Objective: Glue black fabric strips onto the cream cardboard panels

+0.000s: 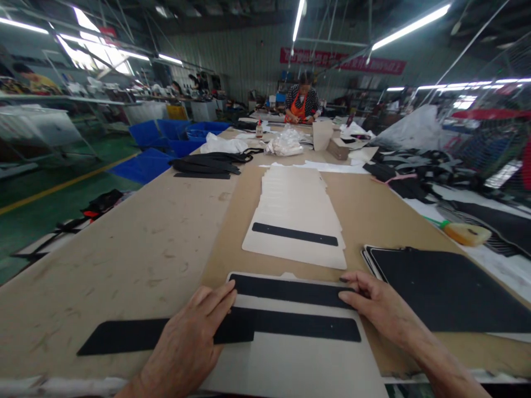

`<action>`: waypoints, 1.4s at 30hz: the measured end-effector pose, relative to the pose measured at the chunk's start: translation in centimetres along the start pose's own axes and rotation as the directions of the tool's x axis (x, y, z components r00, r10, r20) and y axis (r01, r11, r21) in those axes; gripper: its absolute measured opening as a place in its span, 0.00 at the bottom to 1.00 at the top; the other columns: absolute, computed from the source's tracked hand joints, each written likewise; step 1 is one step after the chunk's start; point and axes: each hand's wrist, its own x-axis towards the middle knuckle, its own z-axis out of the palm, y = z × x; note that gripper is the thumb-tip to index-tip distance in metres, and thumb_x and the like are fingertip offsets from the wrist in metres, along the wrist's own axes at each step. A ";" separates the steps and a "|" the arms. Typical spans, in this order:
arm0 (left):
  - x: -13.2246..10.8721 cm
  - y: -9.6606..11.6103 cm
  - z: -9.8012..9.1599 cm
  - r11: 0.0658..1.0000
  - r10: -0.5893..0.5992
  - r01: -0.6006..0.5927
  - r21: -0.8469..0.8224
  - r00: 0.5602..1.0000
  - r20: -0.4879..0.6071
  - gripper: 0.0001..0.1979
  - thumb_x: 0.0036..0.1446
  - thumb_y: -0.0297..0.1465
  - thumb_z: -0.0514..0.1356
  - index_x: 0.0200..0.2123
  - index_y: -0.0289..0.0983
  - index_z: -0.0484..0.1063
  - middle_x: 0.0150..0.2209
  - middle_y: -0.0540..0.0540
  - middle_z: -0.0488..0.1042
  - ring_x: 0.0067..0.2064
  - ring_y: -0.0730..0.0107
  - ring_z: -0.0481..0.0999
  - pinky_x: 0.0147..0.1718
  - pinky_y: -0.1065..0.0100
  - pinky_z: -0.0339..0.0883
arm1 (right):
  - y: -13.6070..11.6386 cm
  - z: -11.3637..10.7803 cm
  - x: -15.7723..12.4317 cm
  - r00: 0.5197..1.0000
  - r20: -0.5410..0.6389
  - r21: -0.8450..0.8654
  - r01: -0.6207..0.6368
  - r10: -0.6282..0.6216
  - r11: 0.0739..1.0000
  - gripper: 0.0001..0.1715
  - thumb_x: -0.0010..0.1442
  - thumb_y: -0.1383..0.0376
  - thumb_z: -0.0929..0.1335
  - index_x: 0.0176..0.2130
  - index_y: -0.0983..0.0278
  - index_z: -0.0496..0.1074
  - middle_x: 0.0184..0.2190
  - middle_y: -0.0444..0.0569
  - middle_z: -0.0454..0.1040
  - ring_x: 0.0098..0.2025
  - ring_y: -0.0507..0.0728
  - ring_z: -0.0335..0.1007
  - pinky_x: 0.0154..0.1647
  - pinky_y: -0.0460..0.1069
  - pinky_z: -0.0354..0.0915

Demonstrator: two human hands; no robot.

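Along the far edge of a beige board (298,365) lies a black strip (286,290). My left hand (191,331) is at its left end, with the fingers pressed together and fingertips on the corner. At the other end, my right hand (373,301) pinches the strip between thumb and fingers, by the board's right edge. A second black strip (307,325) lies across the same board, nearer to me. Another loose black strip (124,335) passes under my left hand, overlaps the second one and sticks out to the left over the table.
A fanned stack of beige boards (296,199) lies ahead, a black strip (294,234) on its nearest board. Black panels (448,290) are piled at the right, near a yellow tape roll (467,234). Black straps (211,163) and blue bins (143,166) are left. A person (302,105) works at the far end.
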 end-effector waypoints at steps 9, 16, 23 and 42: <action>-0.1 -0.3 0.2 1.000 0.018 -0.018 0.008 1.000 -0.026 0.35 0.44 0.21 0.54 0.60 0.38 0.68 0.64 0.48 0.66 0.57 0.56 0.67 0.58 0.57 0.66 | -0.4 0.6 0.8 0.999 -0.042 -0.111 -0.001 -0.003 0.994 0.19 0.56 0.54 0.65 0.45 0.59 0.70 0.30 0.43 0.75 0.33 0.57 0.71 0.37 0.51 0.62; 0.1 -0.1 0.0 1.000 0.005 -0.005 -0.003 1.000 -0.008 0.35 0.44 0.21 0.54 0.59 0.38 0.69 0.63 0.48 0.67 0.56 0.56 0.67 0.58 0.56 0.67 | -1.3 1.0 0.6 0.996 -0.091 -0.253 -0.015 -0.009 0.967 0.17 0.57 0.56 0.63 0.43 0.60 0.71 0.30 0.46 0.75 0.34 0.58 0.72 0.38 0.52 0.62; 0.3 0.2 -0.5 0.999 -0.035 0.036 -0.009 0.999 0.039 0.38 0.43 0.20 0.54 0.61 0.37 0.67 0.65 0.48 0.65 0.58 0.55 0.65 0.59 0.55 0.66 | -1.3 1.1 0.4 0.995 -0.092 -0.360 0.013 -0.050 0.933 0.11 0.62 0.57 0.63 0.41 0.59 0.69 0.30 0.45 0.75 0.33 0.58 0.73 0.37 0.52 0.63; 4.9 5.0 -4.2 0.955 -0.020 -0.065 0.289 0.959 0.282 0.35 0.56 0.15 0.48 0.65 0.43 0.60 0.46 0.37 0.72 0.48 0.54 0.74 0.42 0.56 0.75 | -3.5 5.5 -1.7 0.829 0.148 -0.914 0.323 -0.539 0.245 0.46 0.52 0.80 0.63 0.64 0.46 0.62 0.36 0.52 0.72 0.32 0.59 0.73 0.25 0.47 0.66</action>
